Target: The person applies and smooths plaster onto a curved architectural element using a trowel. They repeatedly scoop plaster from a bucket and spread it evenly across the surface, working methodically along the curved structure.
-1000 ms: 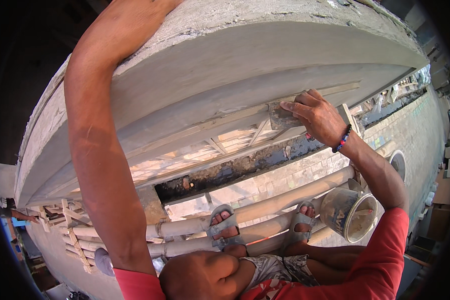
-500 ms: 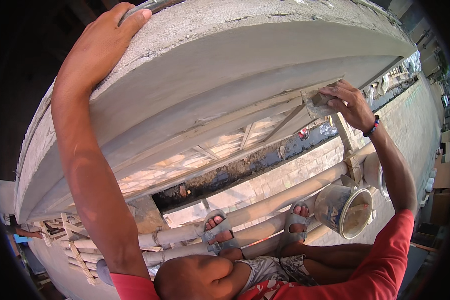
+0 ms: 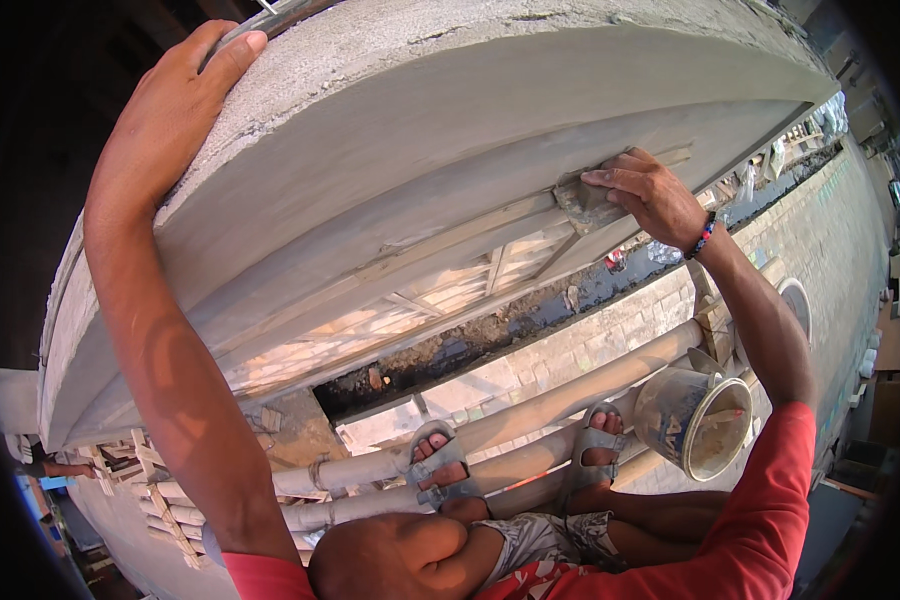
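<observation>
My left hand (image 3: 165, 115) is up on the rough top edge of the curved concrete ledge (image 3: 450, 105). Its thumb and fingers close round a dark metal bar (image 3: 295, 14); the fingertips are hidden behind it. Against the ledge's smooth grey plastered face, my right hand (image 3: 655, 198) grips a small, flat, mortar-smeared plastering float (image 3: 582, 205). The float lies at a long wooden strip (image 3: 450, 230) running along the lower part of the face. Fingers cover much of the float.
Sandalled feet rest on bamboo poles (image 3: 530, 420). A mortar-stained bucket (image 3: 695, 425) hangs or stands beside the poles at right. Far below run a dark water-filled ditch (image 3: 460, 350) and paving (image 3: 620, 325). Another person's arm (image 3: 68, 469) shows at far left.
My right hand has slid the float leftward along the strip, baring strip to its right. The left hand keeps its hold; the view has shifted slightly.
</observation>
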`<state>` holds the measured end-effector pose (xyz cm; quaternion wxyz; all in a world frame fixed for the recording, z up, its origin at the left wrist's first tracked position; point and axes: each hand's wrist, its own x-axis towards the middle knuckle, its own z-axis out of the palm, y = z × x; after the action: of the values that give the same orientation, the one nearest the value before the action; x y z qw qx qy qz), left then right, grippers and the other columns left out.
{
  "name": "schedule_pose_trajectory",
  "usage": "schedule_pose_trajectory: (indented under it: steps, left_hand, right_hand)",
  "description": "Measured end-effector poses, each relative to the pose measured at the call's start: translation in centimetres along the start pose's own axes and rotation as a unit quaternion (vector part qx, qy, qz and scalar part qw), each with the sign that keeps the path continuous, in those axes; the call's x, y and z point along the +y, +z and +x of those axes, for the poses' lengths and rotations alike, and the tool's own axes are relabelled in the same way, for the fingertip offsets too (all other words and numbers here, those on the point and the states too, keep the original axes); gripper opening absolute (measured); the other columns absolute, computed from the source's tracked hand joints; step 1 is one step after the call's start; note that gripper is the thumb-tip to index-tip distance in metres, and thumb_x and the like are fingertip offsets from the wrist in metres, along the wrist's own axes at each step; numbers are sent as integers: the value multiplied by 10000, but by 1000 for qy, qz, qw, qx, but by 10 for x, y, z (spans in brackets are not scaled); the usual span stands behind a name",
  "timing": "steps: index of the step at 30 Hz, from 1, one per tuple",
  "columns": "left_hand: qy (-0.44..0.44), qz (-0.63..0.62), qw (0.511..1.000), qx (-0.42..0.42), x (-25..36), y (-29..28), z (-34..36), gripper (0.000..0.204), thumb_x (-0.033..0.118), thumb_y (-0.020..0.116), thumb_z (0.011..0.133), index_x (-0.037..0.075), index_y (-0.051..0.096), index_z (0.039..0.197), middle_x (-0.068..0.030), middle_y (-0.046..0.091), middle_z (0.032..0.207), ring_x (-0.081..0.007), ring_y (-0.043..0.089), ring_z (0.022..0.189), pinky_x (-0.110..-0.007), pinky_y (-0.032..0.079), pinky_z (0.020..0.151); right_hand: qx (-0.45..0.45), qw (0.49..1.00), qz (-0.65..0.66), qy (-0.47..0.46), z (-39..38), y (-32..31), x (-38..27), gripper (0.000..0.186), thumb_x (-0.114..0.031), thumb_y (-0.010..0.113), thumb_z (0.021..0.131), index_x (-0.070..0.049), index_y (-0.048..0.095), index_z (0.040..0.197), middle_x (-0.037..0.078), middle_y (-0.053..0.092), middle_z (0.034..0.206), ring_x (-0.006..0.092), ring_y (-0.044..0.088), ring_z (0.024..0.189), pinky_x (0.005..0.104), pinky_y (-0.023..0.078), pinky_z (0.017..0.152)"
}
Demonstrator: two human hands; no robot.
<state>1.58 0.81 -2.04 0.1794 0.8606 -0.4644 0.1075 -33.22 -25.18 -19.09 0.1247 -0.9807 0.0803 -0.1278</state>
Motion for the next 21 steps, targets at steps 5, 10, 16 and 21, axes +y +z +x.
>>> schedule_pose_trajectory:
  steps: [5, 10, 16, 21]
  left_hand:
    - [-12, 7, 1000, -16, 9, -4, -1, 678, 664, 500, 941, 150, 608, 1371, -175, 642, 1321, -336, 609, 1235, -493, 466, 1021]
    - [-16, 7, 1000, -9, 4, -2, -1, 686, 660, 490, 950, 140, 595, 1386, -175, 648, 1308, -336, 616, 1221, -498, 470, 1016]
    - [-5, 21, 1000, 8, -8, 3, 3, 699, 666, 489, 945, 139, 588, 1393, -175, 631, 1338, -338, 604, 1240, -495, 469, 1021]
    - [-21, 4, 1000, -10, 7, 0, 0, 670, 638, 489, 958, 137, 590, 1391, -173, 635, 1332, -335, 609, 1233, -486, 472, 1020]
  right_hand:
    - [-13, 999, 14, 31, -11, -4, 18, 396, 27, 647, 853, -97, 705, 1225, 113, 702, 1064, 311, 623, 1014, 419, 521, 946]
    - [-39, 992, -57, 101, -35, -39, 56, 365, -15, 656, 857, -57, 704, 1216, 138, 710, 1060, 306, 641, 1016, 409, 528, 929]
    - [-15, 913, 305, 272, -73, -56, 63, 524, -234, 725, 906, 12, 590, 1349, 86, 695, 1093, 153, 653, 958, 319, 539, 818]
    - [-14, 680, 687, 255, -70, -4, 4, 546, -223, 710, 951, -2, 496, 1402, 37, 640, 1166, 123, 637, 1045, 282, 544, 898]
